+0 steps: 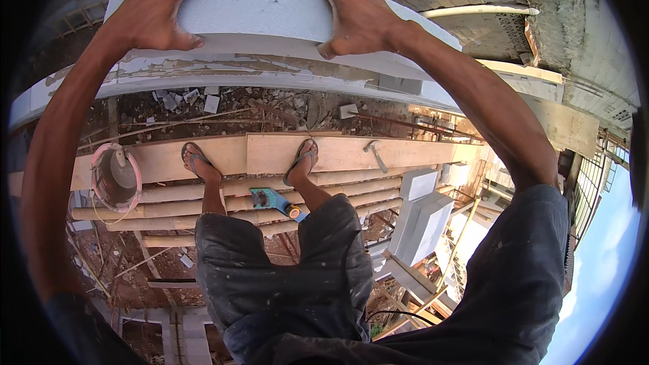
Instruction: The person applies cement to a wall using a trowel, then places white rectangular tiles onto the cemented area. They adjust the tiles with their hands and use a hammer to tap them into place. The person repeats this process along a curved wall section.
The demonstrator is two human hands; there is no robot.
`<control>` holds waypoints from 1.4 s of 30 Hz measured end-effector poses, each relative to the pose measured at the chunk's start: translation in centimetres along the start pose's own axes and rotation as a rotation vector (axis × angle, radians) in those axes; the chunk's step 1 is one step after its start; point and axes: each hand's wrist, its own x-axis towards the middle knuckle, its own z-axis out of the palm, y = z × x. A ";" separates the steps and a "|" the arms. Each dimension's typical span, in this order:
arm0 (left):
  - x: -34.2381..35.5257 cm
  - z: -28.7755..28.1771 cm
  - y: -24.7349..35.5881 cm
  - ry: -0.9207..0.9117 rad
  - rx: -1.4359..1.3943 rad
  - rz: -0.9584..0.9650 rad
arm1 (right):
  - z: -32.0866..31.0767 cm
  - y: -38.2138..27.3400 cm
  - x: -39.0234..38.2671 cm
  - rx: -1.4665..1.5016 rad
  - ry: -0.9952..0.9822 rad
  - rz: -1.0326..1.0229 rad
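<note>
My left hand (165, 0) and right hand (358, 13) grip a white rectangular block (260, 0), thumbs nearside. Looks seated on the pale mortar-smeared wall (270, 81) below them; not released yet.

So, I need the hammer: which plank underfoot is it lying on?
The right plank, under the right foot. The hammer lies on it, whereas the left plank sits under the left foot.

Two hands (358, 17), two sandals (195, 158), one bucket (108, 161), one hammer (377, 156)
</note>
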 end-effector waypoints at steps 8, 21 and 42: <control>4.6 2.8 5.9 -0.336 -0.072 0.088 | 10.2 4.7 -3.3 -0.094 0.189 -0.030; 5.6 9.5 8.5 -0.291 -0.086 0.020 | 13.1 7.2 -4.4 0.126 -0.082 -0.031; 4.0 12.0 8.3 -0.223 -0.158 0.072 | 14.8 6.4 -3.7 0.074 -0.117 -0.007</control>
